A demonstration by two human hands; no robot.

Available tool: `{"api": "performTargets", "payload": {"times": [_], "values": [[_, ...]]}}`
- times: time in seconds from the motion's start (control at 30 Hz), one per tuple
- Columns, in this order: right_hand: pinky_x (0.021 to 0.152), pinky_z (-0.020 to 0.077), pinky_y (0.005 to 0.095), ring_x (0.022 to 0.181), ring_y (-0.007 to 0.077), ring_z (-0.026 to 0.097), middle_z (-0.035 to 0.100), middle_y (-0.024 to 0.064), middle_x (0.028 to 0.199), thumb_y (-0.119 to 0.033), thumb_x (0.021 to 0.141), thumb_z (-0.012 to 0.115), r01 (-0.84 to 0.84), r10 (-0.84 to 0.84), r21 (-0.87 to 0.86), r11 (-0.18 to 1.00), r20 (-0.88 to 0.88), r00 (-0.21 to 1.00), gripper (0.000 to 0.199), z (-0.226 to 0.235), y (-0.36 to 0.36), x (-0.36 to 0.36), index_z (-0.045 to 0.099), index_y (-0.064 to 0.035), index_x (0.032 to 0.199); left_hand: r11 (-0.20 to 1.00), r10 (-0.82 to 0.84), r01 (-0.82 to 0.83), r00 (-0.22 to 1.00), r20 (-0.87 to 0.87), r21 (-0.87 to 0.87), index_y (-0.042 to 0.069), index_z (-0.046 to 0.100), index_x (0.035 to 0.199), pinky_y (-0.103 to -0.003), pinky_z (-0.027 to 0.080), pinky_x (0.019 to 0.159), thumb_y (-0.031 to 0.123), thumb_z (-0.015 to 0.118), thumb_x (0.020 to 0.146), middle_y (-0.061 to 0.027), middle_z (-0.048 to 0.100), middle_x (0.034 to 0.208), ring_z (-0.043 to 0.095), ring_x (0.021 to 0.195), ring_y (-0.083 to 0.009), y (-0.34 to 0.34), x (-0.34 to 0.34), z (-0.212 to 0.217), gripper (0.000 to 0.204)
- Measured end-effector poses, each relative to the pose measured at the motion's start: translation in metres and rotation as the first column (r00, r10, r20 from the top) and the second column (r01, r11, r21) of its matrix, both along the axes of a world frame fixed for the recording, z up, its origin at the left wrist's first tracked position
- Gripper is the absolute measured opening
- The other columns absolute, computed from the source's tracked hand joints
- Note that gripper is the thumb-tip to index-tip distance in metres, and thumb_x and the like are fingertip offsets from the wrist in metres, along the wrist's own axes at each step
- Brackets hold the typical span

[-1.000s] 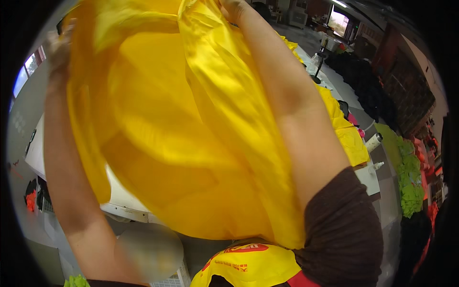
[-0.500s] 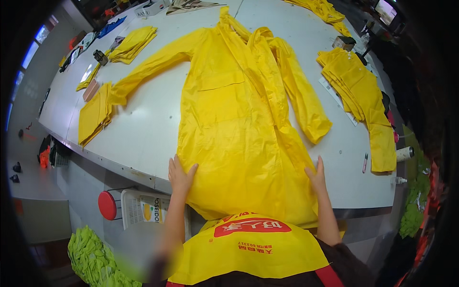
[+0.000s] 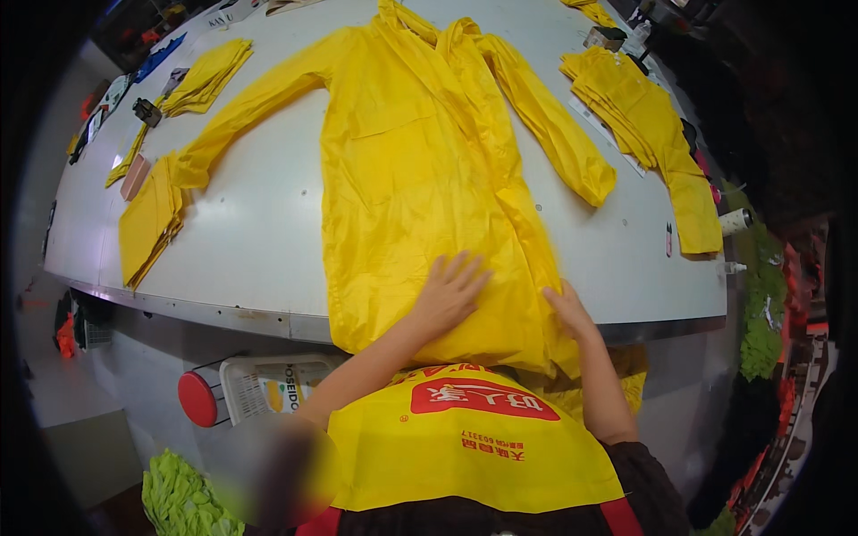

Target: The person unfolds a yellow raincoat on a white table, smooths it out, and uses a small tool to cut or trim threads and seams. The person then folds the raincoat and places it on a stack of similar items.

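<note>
A long yellow raincoat (image 3: 420, 170) lies spread flat on the white table (image 3: 259, 241), sleeves out to both sides, its hem hanging over the near edge. My left hand (image 3: 451, 290) rests flat on the lower part of the coat, fingers spread. My right hand (image 3: 567, 308) touches the coat's right front edge near the hem, fingers on the fabric. I wear a yellow apron (image 3: 465, 447) with a red patch.
Folded yellow garments lie at the table's left (image 3: 147, 223), far left (image 3: 210, 76) and right (image 3: 643, 107). A small dark object (image 3: 146, 112) sits far left. Below the table are a white basket (image 3: 259, 384), a red round cap (image 3: 197, 399) and green fabric (image 3: 183, 496).
A second ago I held the coat up in the air with both hands. It now lies flat on the table, and my hands have moved inward onto its lower part.
</note>
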State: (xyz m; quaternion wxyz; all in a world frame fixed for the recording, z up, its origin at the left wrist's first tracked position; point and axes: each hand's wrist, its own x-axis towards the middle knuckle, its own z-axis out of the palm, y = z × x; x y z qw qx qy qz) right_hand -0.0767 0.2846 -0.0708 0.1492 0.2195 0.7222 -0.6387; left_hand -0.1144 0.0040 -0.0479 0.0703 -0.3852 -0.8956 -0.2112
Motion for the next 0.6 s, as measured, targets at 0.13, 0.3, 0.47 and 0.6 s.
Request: {"api": "performTargets", "payload": {"times": [0.13,0.3,0.47,0.6], "values": [[0.080,0.0457,0.0305,0.091,0.0191,0.057,0.059,0.0102,0.100,-0.022,0.089,0.054,0.064,-0.045,-0.212,0.975,0.092,0.995,0.037,0.011,-0.032,0.001,0.048,0.0033,0.116,0.964,-0.264,0.258,0.958,-0.112,-0.067,0.010,0.058,0.105,-0.049,0.028,0.100,0.022,0.062,0.076,-0.0066,0.055,0.112,0.046,0.110,-0.0257,0.036,-0.031,-0.020,0.031],[0.077,0.0493,0.0352,0.092,0.0226,0.058,0.057,0.0125,0.107,-0.025,0.092,0.049,0.328,-0.284,-0.240,0.914,0.203,0.937,0.038,-0.018,-0.006,-0.013,0.046,0.0003,0.120,0.934,-0.301,0.281,0.952,0.061,0.221,0.011,0.059,0.079,-0.043,0.033,0.092,0.019,0.061,0.078,-0.0034,0.059,0.083,0.053,0.091,-0.0204,0.021,-0.041,-0.050,0.008],[0.074,0.0498,0.0360,0.089,0.0229,0.058,0.059,0.0132,0.103,-0.033,0.092,0.047,0.399,-0.398,0.069,0.914,-0.028,0.917,0.042,-0.014,0.061,-0.044,0.049,0.0008,0.117,0.920,-0.275,0.170,0.922,0.274,0.354,0.004,0.058,0.076,-0.040,0.043,0.067,0.015,0.060,0.079,-0.0115,0.058,0.074,0.055,0.074,-0.0300,-0.066,-0.027,-0.010,0.011],[0.070,0.0479,0.0338,0.087,0.0207,0.058,0.060,0.0131,0.098,-0.039,0.089,0.050,0.338,-0.333,0.183,0.923,-0.058,0.941,0.048,0.036,0.107,-0.060,0.052,0.0022,0.114,0.981,0.085,-0.024,0.946,0.314,-0.194,0.004,0.060,0.073,-0.043,0.046,0.065,0.017,0.056,0.077,-0.0142,0.061,0.073,0.058,0.073,-0.0324,-0.173,-0.011,0.034,0.014]]}}
